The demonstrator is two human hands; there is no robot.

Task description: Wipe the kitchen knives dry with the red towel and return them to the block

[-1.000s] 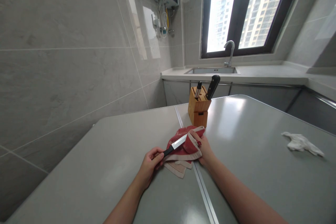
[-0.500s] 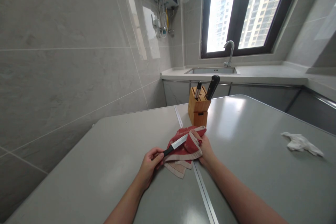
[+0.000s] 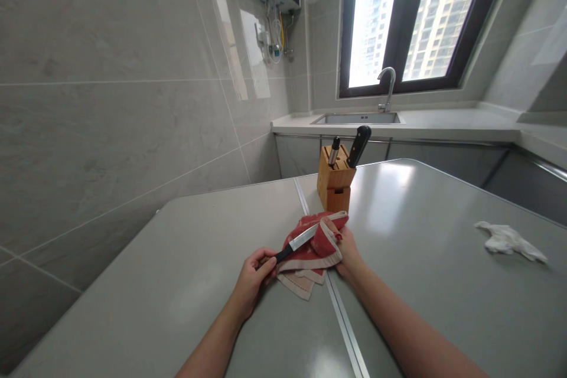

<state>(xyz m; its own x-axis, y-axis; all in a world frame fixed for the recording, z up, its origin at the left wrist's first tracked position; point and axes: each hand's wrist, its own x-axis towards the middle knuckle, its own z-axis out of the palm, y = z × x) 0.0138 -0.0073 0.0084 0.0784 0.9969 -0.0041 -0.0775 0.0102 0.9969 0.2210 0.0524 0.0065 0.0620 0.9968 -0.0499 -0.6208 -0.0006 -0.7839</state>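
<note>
My left hand [image 3: 256, 274] is closed around the black handle of a kitchen knife [image 3: 303, 238], whose blade points up and to the right. A red cloth with pale edging [image 3: 305, 255] lies under the blade and is folded over its far end. Through that fold my right hand [image 3: 348, 249] grips the cloth, wrapped about the blade; the knife's tip is hidden there. Just beyond the cloth stands a wooden knife block [image 3: 334, 180] with a large black-handled knife [image 3: 359, 144] and a smaller handle [image 3: 334, 152] in its slots.
A crumpled white cloth or tissue [image 3: 509, 242] lies at the right of the grey table [image 3: 186, 260]. A metal strip [image 3: 343, 319] crosses the tabletop. Behind it are a counter with a sink [image 3: 358, 119] and a faucet [image 3: 388, 88].
</note>
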